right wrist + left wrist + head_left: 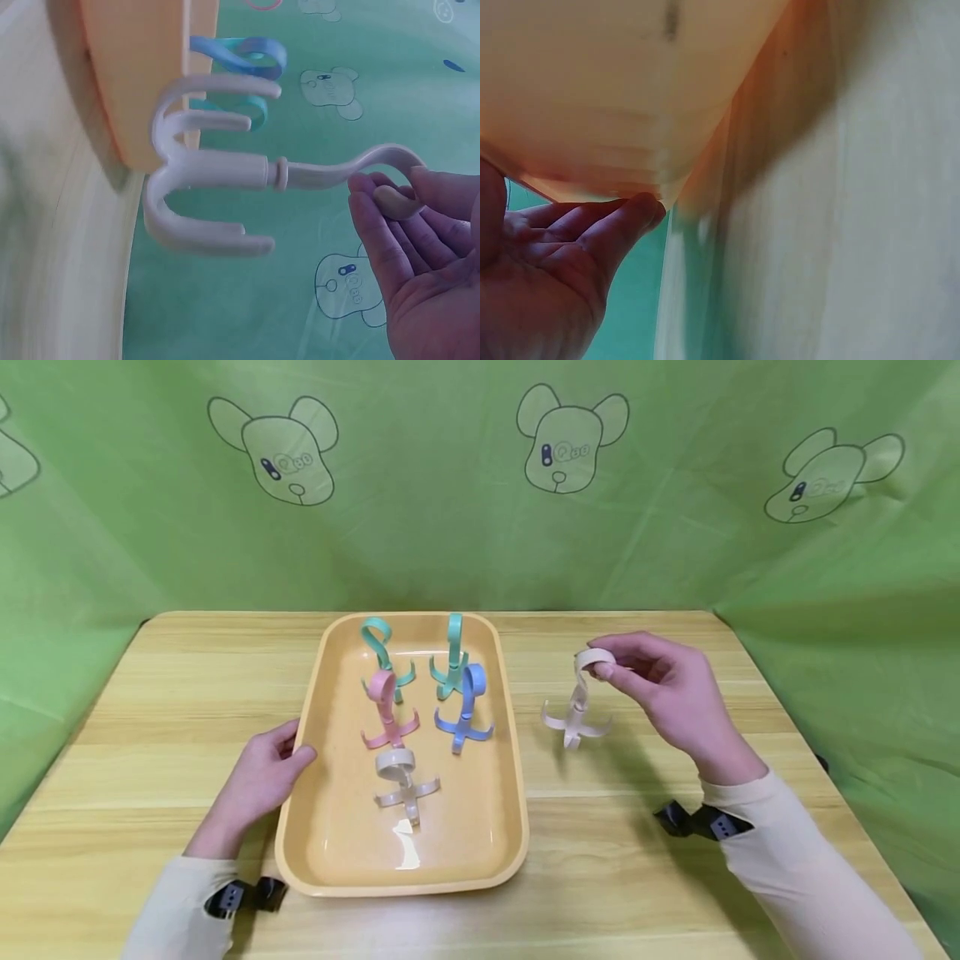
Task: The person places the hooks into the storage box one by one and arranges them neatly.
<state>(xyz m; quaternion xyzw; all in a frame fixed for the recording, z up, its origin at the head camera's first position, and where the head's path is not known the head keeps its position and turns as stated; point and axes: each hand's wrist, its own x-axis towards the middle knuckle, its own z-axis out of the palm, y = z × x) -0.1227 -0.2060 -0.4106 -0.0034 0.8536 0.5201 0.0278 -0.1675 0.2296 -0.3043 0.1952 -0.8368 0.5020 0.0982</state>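
Note:
A pale pinkish-white multi-prong hanging hook [576, 720] hangs upright from my right hand [667, 693], whose thumb and fingers pinch its curved top to the right of the tray. In the right wrist view the same hook [217, 169] shows several upturned prongs. My left hand [262, 772] grips the left rim of the yellow-orange tray [401, 889], thumb over the edge and fingers against the outer wall. Inside the tray stand two green hooks [378, 647], [455, 647], a pink hook [386, 710], a blue hook [468, 702] and a whitish-grey hook [405, 781].
The tray stands on a wood-grain table [600, 868], left of the middle. Behind and beside the table hangs a green curtain [427, 527] printed with cartoon animal heads. Small black cameras [708, 822] are strapped to both wrists.

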